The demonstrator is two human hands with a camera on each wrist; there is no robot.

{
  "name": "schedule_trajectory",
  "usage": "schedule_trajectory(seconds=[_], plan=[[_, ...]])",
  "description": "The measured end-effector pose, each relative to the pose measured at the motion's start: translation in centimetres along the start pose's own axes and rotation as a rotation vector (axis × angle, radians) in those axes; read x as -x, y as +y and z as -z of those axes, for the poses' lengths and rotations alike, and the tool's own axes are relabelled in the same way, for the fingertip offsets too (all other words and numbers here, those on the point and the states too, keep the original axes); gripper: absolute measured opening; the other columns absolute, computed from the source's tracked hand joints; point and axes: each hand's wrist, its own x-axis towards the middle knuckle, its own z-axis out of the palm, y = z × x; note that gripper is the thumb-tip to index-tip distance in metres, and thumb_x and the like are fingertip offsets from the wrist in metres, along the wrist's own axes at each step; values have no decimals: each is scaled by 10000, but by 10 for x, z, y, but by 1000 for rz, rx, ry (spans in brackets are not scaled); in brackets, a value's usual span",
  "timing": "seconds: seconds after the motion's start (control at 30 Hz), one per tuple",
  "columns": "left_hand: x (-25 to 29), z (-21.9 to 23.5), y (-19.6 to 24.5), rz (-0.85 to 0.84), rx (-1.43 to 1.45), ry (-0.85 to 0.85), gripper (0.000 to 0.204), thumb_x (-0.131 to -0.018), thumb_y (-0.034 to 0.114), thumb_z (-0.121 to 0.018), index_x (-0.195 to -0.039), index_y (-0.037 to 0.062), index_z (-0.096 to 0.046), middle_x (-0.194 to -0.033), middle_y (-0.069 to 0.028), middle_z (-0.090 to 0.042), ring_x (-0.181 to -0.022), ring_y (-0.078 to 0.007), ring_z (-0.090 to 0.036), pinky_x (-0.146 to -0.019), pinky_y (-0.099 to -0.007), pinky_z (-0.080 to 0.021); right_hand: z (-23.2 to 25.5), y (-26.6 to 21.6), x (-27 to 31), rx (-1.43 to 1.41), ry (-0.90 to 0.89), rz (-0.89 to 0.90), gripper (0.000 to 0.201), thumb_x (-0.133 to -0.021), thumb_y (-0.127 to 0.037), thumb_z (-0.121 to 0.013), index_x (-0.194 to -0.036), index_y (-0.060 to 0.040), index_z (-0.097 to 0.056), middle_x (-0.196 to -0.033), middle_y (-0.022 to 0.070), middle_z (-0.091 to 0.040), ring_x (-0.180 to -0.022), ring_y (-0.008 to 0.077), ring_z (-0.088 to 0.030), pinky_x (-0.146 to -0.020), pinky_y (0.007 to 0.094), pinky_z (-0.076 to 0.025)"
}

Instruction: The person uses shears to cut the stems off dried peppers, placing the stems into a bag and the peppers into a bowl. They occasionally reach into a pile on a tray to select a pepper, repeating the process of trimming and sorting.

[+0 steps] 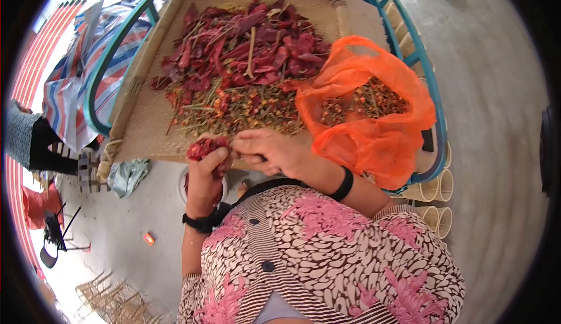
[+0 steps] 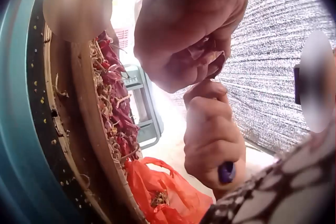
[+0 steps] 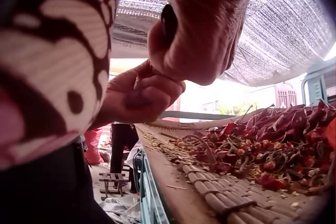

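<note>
My left hand (image 1: 204,178) grips several dark red dried chili peppers (image 1: 201,148), their ends showing above the thumb and below the fist. Beside it, my right hand (image 1: 277,151) has its fingers curled, with thumb and fingertips pinching at the stem end of a chili. In the left wrist view, a piece of chili (image 2: 202,50) shows inside the left hand. A dark, rounded end of something (image 3: 169,23) shows at the right hand's curled fingers in the right wrist view. Both hands are over the near edge of a woven tray (image 1: 143,111).
On the tray lie a heap of red chilies (image 1: 251,43) and a pile of stems and seeds (image 1: 234,105). An orange plastic bag (image 1: 374,134) with bits inside stands at the right. A teal frame (image 1: 99,102) surrounds the tray. Below the hands is a white bucket (image 1: 182,186).
</note>
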Motion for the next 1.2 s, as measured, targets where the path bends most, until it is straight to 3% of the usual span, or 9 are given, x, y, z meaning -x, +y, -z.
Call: schedule_trajectory(seconds=[0.2, 0.4, 0.6, 0.8, 0.83, 0.9, 0.97, 1.07, 1.2], plan=[[-16, 12, -4, 29, 207, -159, 211, -822, 33, -632, -1002, 30, -520, -911, -137, -658, -578, -78, -428, -513, -231, -335, 5, -4, -2, -698, -276, -219, 308, -1030, -347, -426, -956, -78, -557, -615, -59, -393, -404, 41, -311, -363, 196, -250], [-20, 13, -1, 65, 123, -100, 212, -821, 0, -636, -1008, 40, -544, -867, -67, -630, -591, -74, -435, -524, -236, -350, -5, 1, -2, -664, -43, -92, 285, -1035, -331, -415, -958, -87, -541, -630, -54, -400, -409, 38, -305, -367, 203, -249], [-17, 11, 4, -125, -701, 58, 230, -828, 50, -692, -1032, 32, -587, -843, 17, -615, -738, -58, -530, -678, -224, -442, 3, -5, -4, -157, 394, 431, 238, -1018, -301, -454, -903, -110, -537, -649, -54, -429, -424, 38, -321, -369, 208, -247], [-9, -3, 25, -85, -490, 130, 329, -802, 84, -763, -1076, 24, -591, -894, 14, -629, -824, -67, -549, -762, -224, -459, 34, -16, -9, 527, 687, 432, 252, -986, -342, -532, -937, -95, -528, -647, -65, -397, -447, 28, -332, -400, 205, -235], [-11, -3, 25, -124, -478, 166, 330, -797, 82, -769, -1068, 23, -590, -901, 11, -629, -833, -68, -552, -770, -225, -461, 45, -16, -13, 769, 733, 406, 298, -960, -323, -560, -1088, -53, -557, -723, 26, -560, -645, 169, -560, -594, 300, -429], [-18, -6, 21, -212, -448, 276, 275, -802, 84, -760, -1014, 33, -592, -834, 27, -607, -752, -49, -551, -674, -214, -454, 48, -14, -7, 1177, 836, 429, 347, -950, -312, -563, -1215, -91, -525, -804, 96, -621, -740, 261, -618, -663, 370, -463], [-22, 13, 21, -67, -476, 242, 234, -811, 84, -740, -989, 46, -595, -786, 45, -586, -672, -33, -524, -592, -208, -416, 41, -21, 0, 1469, 893, 315, 469, -934, -310, -563, -1371, -181, -451, -949, 222, -668, -913, 400, -647, -781, 487, -479], [-31, 28, 16, -7, -418, 219, 188, -821, 83, -711, -970, 60, -599, -725, 66, -554, -576, -16, -473, -504, -205, -357, 24, -41, 7, 1640, 918, 9, 454, -937, -337, -557, -1339, -144, -470, -918, 227, -669, -872, 397, -654, -756, 495, -488], [-37, 22, 16, 15, -364, 259, 180, -825, 81, -697, -972, 59, -596, -736, 54, -553, -574, -22, -470, -508, -205, -361, 32, -42, 15, 1711, 948, 61, 378, -937, -356, -560, -1207, -95, -523, -842, 213, -655, -827, 405, -649, -727, 515, -483]])
